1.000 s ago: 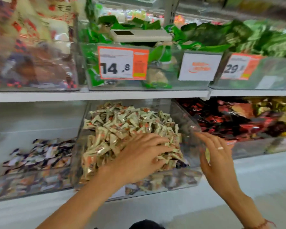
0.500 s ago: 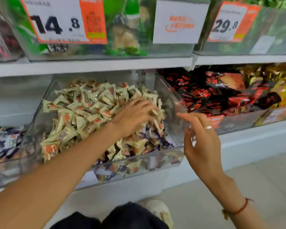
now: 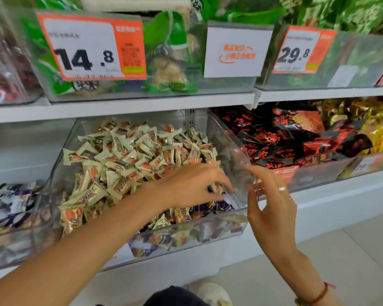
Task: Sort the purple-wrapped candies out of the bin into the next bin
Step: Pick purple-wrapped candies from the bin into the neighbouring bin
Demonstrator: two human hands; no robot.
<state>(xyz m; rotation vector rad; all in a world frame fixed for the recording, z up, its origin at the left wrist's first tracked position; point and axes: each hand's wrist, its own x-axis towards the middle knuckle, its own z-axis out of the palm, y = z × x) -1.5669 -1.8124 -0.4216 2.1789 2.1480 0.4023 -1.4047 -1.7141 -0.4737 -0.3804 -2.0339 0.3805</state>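
Note:
A clear plastic bin (image 3: 234,151) on the lower shelf holds a heap of cream-and-orange candies (image 3: 131,157). Several purple-wrapped candies (image 3: 210,207) lie at its front right, low under the heap. My left hand (image 3: 186,186) reaches into that corner, with fingers and thumb curled down among the candies; what they hold is hidden. My right hand (image 3: 272,213) hovers just outside the bin's right front corner, fingers loosely spread and holding nothing. The neighbouring bin on the left (image 3: 20,239) contains purple-and-white candies (image 3: 13,202).
To the right, another bin holds red-and-black packets (image 3: 285,140) and yellow ones (image 3: 380,129). The shelf above (image 3: 142,104) carries bins of green packets with price tags 14.8 (image 3: 91,47) and 29.8 (image 3: 301,51). Pale floor (image 3: 352,250) lies below right.
The view has closed in on the bin. My left hand slid toward the bin's front right corner and its fingers curled down into the candies. My right hand stays beside the bin's right wall.

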